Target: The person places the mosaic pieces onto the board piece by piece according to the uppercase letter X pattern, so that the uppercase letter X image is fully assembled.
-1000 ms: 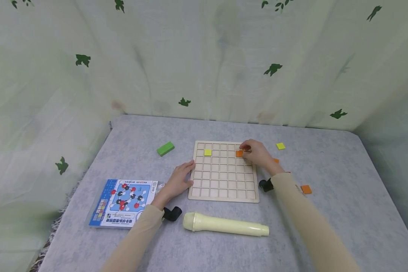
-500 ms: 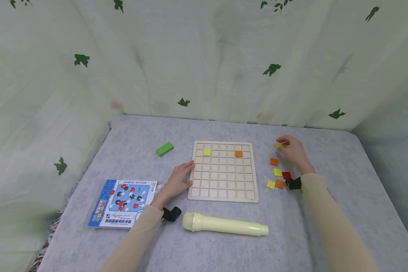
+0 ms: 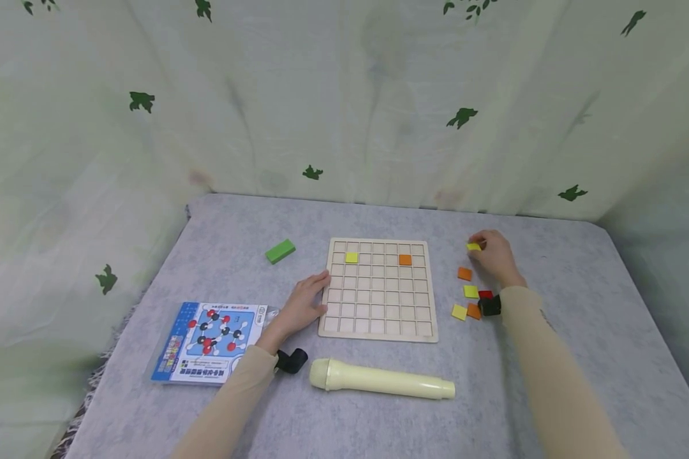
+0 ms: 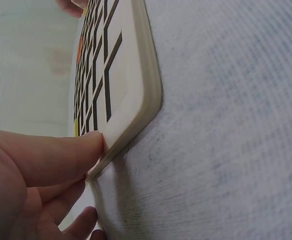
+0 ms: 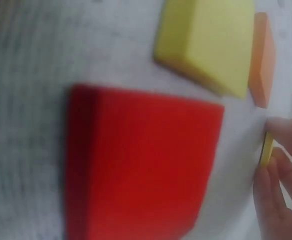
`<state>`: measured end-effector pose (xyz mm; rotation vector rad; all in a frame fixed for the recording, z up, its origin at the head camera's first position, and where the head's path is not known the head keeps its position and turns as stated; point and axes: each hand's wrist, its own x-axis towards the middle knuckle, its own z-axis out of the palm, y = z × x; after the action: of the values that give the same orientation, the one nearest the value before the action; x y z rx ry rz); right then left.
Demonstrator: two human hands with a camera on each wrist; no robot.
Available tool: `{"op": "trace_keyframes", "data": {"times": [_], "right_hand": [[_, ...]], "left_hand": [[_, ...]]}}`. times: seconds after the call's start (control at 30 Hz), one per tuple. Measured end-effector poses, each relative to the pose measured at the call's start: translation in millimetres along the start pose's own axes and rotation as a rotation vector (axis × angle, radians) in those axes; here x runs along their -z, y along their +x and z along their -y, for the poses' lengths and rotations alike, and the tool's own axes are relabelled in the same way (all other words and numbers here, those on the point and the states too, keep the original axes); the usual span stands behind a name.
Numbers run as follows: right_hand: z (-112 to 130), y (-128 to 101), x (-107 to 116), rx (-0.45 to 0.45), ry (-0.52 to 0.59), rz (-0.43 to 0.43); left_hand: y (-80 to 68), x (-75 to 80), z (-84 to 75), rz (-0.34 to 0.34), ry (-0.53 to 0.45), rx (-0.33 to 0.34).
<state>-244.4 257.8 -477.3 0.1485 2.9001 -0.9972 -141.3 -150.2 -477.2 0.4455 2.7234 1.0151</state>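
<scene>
Step in hand, as judged: taking up a tile for the wooden grid board (image 3: 374,298), lying flat mid-surface (image 3: 379,427). Pinching a square yellow tile (image 3: 473,247) with thumb and fingertips of the right hand (image 3: 496,255), at two o'clock from the board; cannot tell whether lifted clear. Apparently steadying the board with the left hand (image 3: 303,305) at nine o'clock: relaxed, touching the edge, not clenched.

Seated in the grid: one yellow square (image 3: 351,257) towards half past ten, one orange square (image 3: 405,260) towards half past one. Lying loose near three o'clock, off the board: two orange tiles (image 3: 464,273), two more yellow tiles (image 3: 470,291), one red tile (image 5: 148,160).

Calls next, in judgement, for a small lift, a carry towards eight o'clock, then a flat release, edges squared to a vacant cell. Cannot tell which cell. Worth keeping left-side pressure light to avoid shifting the board.

Noted: green block (image 3: 280,251) at ten o'clock, microphone-shaped object (image 3: 379,379) at six.
</scene>
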Motion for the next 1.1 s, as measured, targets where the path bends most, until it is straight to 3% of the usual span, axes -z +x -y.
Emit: {"op": "trace_keyframes", "data": {"times": [0.2,0.53,0.83,0.97,1.1], "right_hand": [[14,-4,1,0.033,0.039,0.086],[54,-8,-14,0.228,0.052,0.209],[48,-10,-16,0.193,-0.077,0.293],[46,-11,-16,0.154,-0.08,0.287],[53,-13,-20,0.191,-0.057,0.256]], "left_hand": [[-0.7,0.5,-1.3,-0.001,0.001,0.004],[-0.6,1.2,-2.6,0.003,0.002,0.012],[0.4,0.4,-2.0,-0.002,0.006,0.011],[0.4,1.1,-2.3,-0.003,-0.001,0.017],[-0.2,0.9,-1.7,-0.002,-0.001,0.014]]}}
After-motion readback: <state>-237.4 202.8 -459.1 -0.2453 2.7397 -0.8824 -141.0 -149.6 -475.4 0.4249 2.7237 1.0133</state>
